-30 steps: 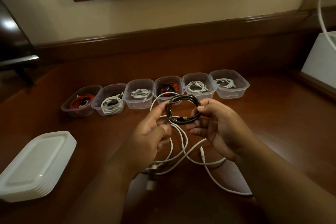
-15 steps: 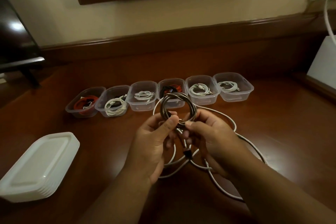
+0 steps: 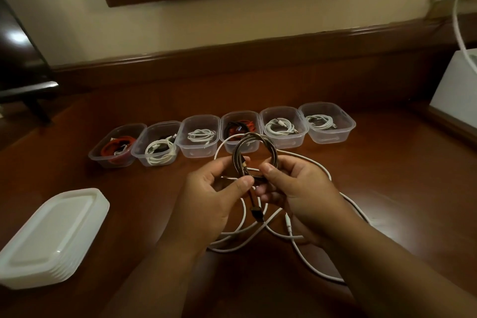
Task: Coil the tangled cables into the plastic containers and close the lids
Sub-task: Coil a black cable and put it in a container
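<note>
A: Entry. Both hands are raised over the tabletop [image 3: 387, 188] with the dark braided cable [image 3: 255, 152] wound into a loop between them. The left hand [image 3: 211, 204] pinches the bottom of the loop between thumb and forefinger; the right hand [image 3: 296, 188] has its thumb and curled fingers round the loop's right side.

B: Why two grips?

A: My reading: the pinch at the crossing stops the turns springing apart, while the other hand steadies the ring. The free end with its plug [image 3: 256, 214] hangs below the left thumb, so the coil looks nearly wound but not yet tucked.

B: And the rest?

A: A loose white cable [image 3: 304, 248] sprawls on the tabletop under and to the right of the hands, uncoiled. Beyond the fingertips is a row of six open plastic containers [image 3: 327, 124], each with a coil in it. A stack of lids [image 3: 51, 235] sits well to the left of the left hand, probably kept aside until filling is done.

B: Unclear points?

A: The right hand's lower fingers are hidden behind the loop. The number of turns cannot be counted. The dark loop overlaps the fourth container, so its contents are partly masked. I see no spare empty container.
</note>
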`<state>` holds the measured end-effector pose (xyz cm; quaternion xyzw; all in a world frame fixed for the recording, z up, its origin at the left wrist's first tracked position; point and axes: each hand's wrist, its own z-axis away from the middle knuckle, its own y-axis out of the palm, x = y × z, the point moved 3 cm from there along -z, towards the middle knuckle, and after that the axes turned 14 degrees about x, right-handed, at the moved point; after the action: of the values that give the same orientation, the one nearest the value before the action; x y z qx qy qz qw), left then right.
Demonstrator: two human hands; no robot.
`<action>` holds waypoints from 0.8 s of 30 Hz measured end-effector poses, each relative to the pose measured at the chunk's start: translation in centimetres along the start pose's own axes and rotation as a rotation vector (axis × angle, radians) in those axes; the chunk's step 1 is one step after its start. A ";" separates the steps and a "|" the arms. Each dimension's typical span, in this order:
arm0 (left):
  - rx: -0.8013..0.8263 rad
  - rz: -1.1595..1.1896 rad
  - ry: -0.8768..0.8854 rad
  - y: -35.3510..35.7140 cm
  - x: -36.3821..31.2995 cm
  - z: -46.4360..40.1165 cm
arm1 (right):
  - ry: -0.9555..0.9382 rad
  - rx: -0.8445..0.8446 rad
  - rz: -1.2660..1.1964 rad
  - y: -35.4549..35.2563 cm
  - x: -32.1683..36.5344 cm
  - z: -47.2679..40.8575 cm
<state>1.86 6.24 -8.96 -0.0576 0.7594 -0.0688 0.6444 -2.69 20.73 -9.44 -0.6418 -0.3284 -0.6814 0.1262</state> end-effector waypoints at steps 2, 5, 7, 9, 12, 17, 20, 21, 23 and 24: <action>0.000 0.023 0.002 0.1 -0.1 -0.1 | -0.009 -0.003 0.064 0.0 0.1 0.0; 0.005 0.308 -0.034 0.6 0.3 -0.1 | -0.007 0.027 0.058 0.1 -0.1 0.0; 0.035 0.499 -0.068 1.0 0.4 -0.2 | 0.000 0.060 0.010 0.4 -0.3 0.1; 0.070 0.581 -0.096 1.2 0.6 -0.3 | 0.001 0.070 -0.024 0.5 -0.4 0.1; 0.069 0.595 -0.098 1.2 0.6 -0.4 | -0.009 0.055 -0.019 0.3 -0.4 0.1; 0.017 0.493 -0.008 1.1 0.8 -0.5 | -0.047 0.030 -0.001 0.1 -0.2 0.0; 0.042 0.406 -0.021 0.6 0.8 -0.5 | -0.054 0.040 -0.082 0.2 -0.2 0.0; 0.048 0.366 -0.022 0.4 0.7 -0.5 | -0.048 0.049 -0.103 0.3 -0.2 0.0; 0.040 0.316 -0.020 -0.1 0.4 -0.5 | -0.029 0.077 -0.068 0.5 -0.3 0.1; 0.036 0.321 -0.022 -0.3 0.4 -0.6 | -0.020 0.090 -0.007 0.6 -0.3 0.1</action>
<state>1.26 5.94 -9.17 0.0753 0.7504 0.0220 0.6564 -2.24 20.31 -9.56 -0.6413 -0.3622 -0.6598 0.1494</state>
